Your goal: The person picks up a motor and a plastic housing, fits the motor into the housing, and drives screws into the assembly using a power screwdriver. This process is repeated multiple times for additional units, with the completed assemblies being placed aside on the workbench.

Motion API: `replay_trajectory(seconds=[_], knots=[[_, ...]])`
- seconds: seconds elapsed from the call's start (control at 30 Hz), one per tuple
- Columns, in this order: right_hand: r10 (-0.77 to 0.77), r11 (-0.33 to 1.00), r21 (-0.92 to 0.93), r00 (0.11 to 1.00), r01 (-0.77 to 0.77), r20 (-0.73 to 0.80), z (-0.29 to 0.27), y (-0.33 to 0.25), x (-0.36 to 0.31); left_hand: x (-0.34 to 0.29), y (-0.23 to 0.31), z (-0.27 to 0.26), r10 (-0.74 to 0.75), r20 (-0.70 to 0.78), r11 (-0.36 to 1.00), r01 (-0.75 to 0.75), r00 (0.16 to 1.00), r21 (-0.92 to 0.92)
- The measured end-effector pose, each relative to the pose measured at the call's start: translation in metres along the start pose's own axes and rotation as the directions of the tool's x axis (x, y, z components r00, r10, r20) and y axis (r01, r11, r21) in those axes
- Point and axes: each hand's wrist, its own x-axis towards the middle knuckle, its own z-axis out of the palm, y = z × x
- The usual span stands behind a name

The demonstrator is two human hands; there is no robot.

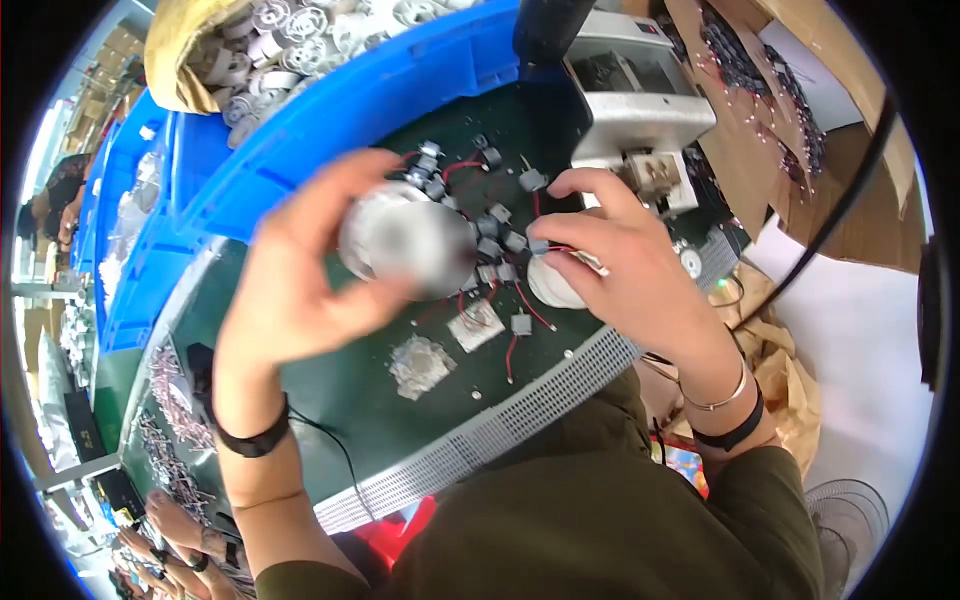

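My left hand (285, 270), blurred by motion, is closed round a white round plastic housing (400, 238) above the green work surface. Between the thumb and fingers of my right hand (640, 255) is a small grey motor (539, 246) with a red wire. A white round part (553, 287) lies just below those fingers, partly covered by them. Several small motors (488, 226) with red wires are heaped between my hands. One loose motor (521, 324) lies nearer me, beside a silvery square piece (475, 325) and a crumpled greyish lump (421, 366).
A long blue bin (430, 85) curves behind the work area, with white plastic housings (300, 40) in a yellow bag beyond it. A grey-white bench machine (640, 115) stands at the far right. Wire bundles (175, 405) lie left; another person's hands (178, 522) show lower left.
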Motion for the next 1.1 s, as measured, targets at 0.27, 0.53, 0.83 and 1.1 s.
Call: replay_trajectory(seconds=[0.27, 0.53, 0.83, 1.1], knots=[[0.241, 0.871, 0.446, 0.97, -0.205, -0.025, -0.045, 0.006, -0.029, 0.005, 0.014, 0.151, 0.118, -0.179, 0.99, -0.102, 0.977, 0.094], [0.019, 0.995, 0.086, 0.967, -0.042, 0.253, -0.037, 0.026, -0.029, 0.001, 0.001, 0.176, 0.192, -0.302, 0.965, -0.124, 0.934, 0.231], [-0.261, 0.951, -0.062, 0.892, 0.304, 0.369, -0.05, 0.034, -0.006, -0.003, 0.001, 0.158, 0.121, -0.212, 0.99, -0.101, 0.97, 0.102], [-0.039, 0.605, 0.756, 0.957, 0.252, -0.287, -0.038, -0.066, 0.138, -0.007, -0.001, 0.159, 0.348, -0.205, 0.929, -0.306, 0.915, 0.21]])
